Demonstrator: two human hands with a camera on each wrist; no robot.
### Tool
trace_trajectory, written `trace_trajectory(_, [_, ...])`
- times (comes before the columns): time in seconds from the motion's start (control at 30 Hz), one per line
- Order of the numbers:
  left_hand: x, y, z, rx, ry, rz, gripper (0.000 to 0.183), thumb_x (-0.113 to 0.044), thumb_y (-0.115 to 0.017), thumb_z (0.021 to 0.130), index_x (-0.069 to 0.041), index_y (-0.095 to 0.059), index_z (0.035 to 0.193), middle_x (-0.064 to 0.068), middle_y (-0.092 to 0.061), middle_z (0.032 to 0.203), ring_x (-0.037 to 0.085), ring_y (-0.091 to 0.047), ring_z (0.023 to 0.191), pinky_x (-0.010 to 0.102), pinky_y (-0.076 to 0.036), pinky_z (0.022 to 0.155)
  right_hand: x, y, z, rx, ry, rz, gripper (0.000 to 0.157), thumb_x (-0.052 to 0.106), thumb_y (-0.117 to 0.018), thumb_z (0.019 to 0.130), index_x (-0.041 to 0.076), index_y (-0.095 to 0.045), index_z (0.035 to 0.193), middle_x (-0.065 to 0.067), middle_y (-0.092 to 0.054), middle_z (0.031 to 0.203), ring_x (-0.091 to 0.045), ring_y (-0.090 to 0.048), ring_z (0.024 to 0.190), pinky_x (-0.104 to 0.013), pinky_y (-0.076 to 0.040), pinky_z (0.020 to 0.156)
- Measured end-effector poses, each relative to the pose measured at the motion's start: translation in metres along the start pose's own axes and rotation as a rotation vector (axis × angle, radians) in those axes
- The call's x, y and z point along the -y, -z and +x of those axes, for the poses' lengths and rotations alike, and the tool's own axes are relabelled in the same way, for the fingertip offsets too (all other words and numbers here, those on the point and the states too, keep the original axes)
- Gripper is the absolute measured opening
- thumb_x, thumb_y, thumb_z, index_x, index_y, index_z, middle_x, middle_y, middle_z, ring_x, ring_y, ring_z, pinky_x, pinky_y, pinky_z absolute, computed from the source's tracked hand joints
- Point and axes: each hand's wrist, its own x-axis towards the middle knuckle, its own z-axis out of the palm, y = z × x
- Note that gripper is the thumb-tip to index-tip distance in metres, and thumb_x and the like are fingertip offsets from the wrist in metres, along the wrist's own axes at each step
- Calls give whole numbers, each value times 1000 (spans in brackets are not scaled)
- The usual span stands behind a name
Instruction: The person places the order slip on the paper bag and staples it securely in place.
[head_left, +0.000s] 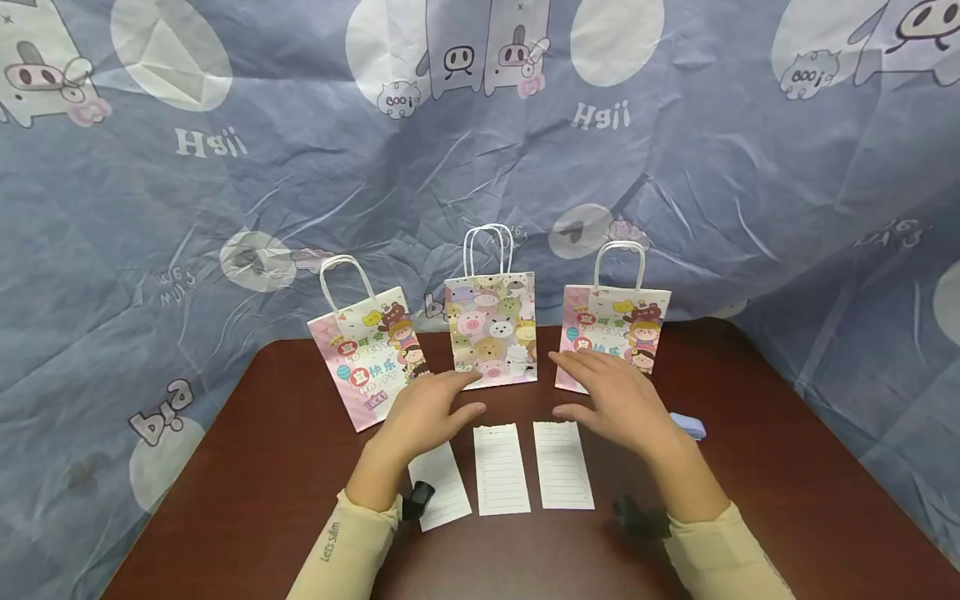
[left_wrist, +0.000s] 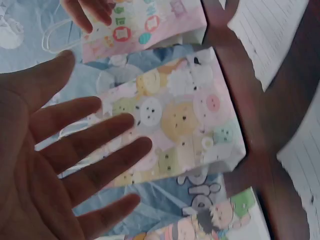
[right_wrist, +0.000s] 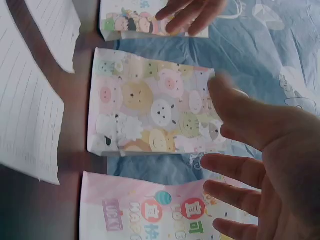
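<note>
Three small paper gift bags with white handles stand along the back of the table. The left bag point(head_left: 367, 358) is pink and white and leans to one side; the middle bag point(head_left: 492, 329) is covered in animal faces; the right bag point(head_left: 611, 321) matches the left one. My left hand point(head_left: 431, 412) hovers between the left and middle bags, fingers spread and holding nothing, as the left wrist view shows. My right hand point(head_left: 615, 396) is in front of the right bag, fingers extended and holding nothing. Below the hands lie three lined paper slips: left point(head_left: 442, 487), middle point(head_left: 502, 469) and right point(head_left: 563, 465).
A light blue object point(head_left: 688, 426), partly hidden by the right wrist, lies on the dark brown table point(head_left: 247, 500). A blue-grey printed cloth point(head_left: 480, 167) hangs behind the table and down its sides.
</note>
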Motion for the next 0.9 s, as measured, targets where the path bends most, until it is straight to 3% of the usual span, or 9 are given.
trace_trajectory(0.1, [-8, -2, 8, -49, 7, -63, 41, -43, -65, 95, -25, -66, 131, -4, -70, 128, 19, -69, 113, 46, -54, 94, -6, 2, -1, -55, 0, 2, 62, 38, -77, 84, 20, -58, 140, -8, -62, 140, -33, -55, 131, -55, -45, 106])
trace_trajectory(0.17, [-14, -6, 16, -96, 20, -155, 35, -39, -64, 96, -25, -68, 127, -5, -72, 123, 18, -71, 107, 43, -57, 85, -10, 5, 0, -86, 5, -2, 56, 32, -76, 85, 18, -61, 137, -8, -64, 137, -32, -56, 130, -55, -46, 105])
trace_trajectory(0.37, [-31, -34, 39, -216, 105, -715, 23, -24, -59, 100, -13, -72, 115, 3, -74, 111, 22, -73, 96, 32, -58, 82, -15, 14, 7, -158, 1, 22, 50, 22, -74, 85, 15, -61, 133, -9, -66, 131, -30, -59, 124, -53, -48, 101])
trace_trajectory(0.43, [-36, -47, 39, -219, 143, -801, 21, -24, -59, 100, -13, -72, 113, 3, -73, 111, 21, -73, 96, 30, -58, 82, -16, 17, 8, -165, -1, 34, 49, 22, -74, 86, 15, -61, 132, -9, -67, 129, -30, -60, 123, -53, -49, 99])
trace_trajectory(0.53, [-40, -63, 34, -168, 181, -798, 21, -25, -60, 99, -16, -71, 115, 1, -72, 111, 18, -70, 95, 28, -55, 81, -17, 19, 6, -158, -18, 54, 48, 22, -74, 87, 16, -61, 133, -8, -67, 130, -31, -60, 123, -53, -50, 98])
trace_trajectory(0.63, [-42, -76, 28, -73, 183, -751, 26, -28, -63, 98, -17, -68, 121, 2, -71, 114, 20, -69, 100, 31, -55, 82, -19, 23, 3, -167, -54, 70, 48, 20, -73, 88, 16, -60, 134, -8, -68, 129, -31, -60, 121, -54, -51, 94])
trace_trajectory(0.73, [-41, -82, 26, 15, 172, -696, 34, -32, -65, 96, -18, -65, 127, 4, -68, 125, 26, -66, 114, 38, -55, 92, -24, 28, 4, -208, -89, 94, 45, 18, -72, 89, 17, -61, 133, -6, -70, 124, -29, -60, 117, -53, -52, 89])
trace_trajectory(0.9, [-42, -89, 29, 95, 142, -546, 46, -38, -68, 94, -21, -60, 136, 0, -61, 140, 25, -57, 130, 46, -48, 104, -33, 39, 10, -310, -96, 216, 37, 9, -71, 89, 15, -65, 126, -6, -70, 116, -26, -58, 111, -47, -48, 87])
